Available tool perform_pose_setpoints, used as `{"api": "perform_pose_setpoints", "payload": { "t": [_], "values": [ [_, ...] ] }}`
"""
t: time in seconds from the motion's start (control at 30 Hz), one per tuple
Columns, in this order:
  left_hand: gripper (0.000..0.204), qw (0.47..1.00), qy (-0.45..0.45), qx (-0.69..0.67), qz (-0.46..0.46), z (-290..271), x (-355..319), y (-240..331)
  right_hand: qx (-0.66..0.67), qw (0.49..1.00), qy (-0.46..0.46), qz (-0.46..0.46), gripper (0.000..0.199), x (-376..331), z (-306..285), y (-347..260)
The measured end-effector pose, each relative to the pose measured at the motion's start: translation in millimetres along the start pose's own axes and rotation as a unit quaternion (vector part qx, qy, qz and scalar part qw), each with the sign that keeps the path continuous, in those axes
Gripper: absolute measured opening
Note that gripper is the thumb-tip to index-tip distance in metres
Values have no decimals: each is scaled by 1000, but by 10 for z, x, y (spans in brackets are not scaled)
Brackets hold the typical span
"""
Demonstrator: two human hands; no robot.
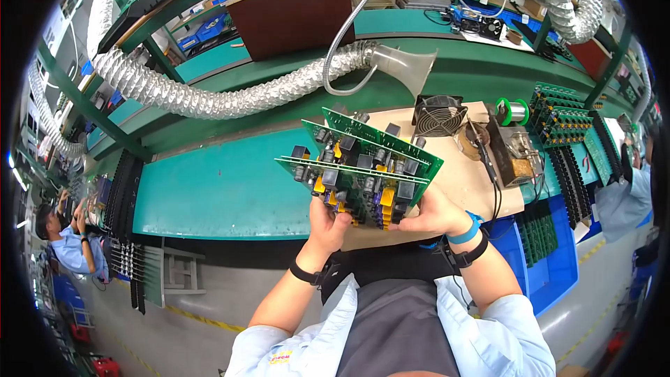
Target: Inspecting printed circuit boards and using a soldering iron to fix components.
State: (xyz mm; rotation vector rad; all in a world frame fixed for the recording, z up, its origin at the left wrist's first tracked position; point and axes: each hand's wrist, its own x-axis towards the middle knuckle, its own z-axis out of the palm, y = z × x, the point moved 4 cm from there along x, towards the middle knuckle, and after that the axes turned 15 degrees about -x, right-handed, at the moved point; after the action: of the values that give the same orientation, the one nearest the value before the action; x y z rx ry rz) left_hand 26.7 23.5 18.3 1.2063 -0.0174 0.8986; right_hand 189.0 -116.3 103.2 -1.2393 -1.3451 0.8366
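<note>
Between my two hands is a stack of green circuit boards (363, 167), several of them, fanned a little apart at the far end. Black, yellow and grey components crowd their faces. My left hand (328, 227) grips the near left part of the stack, thumb on the side toward me. The near right part is held by my right hand (436, 215), its thumb pressed along the lower edge. The boards hide most of the fingers of both hands. The stack is held up above the front edge of the teal bench mat (209, 185).
A black fan (438, 116), solder spool (513, 112) and soldering iron stand (515, 153) sit on a brown board (488, 199). More circuit boards stand in a rack (562, 115) at right, others in a blue bin (551, 258). A silver duct (230, 100) crosses behind. A co-worker (73, 241) sits left.
</note>
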Motion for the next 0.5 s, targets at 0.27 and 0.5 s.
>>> {"api": "perform_pose_setpoints", "payload": {
  "t": [0.27,0.5],
  "values": [
    [87,999,-27,36,24,-7,131,75,-134,988,-66,-49,82,126,-23,-104],
    [83,994,-81,69,3,-26,186,160,-271,959,59,-66,93,-70,84,-175]
  ]
}}
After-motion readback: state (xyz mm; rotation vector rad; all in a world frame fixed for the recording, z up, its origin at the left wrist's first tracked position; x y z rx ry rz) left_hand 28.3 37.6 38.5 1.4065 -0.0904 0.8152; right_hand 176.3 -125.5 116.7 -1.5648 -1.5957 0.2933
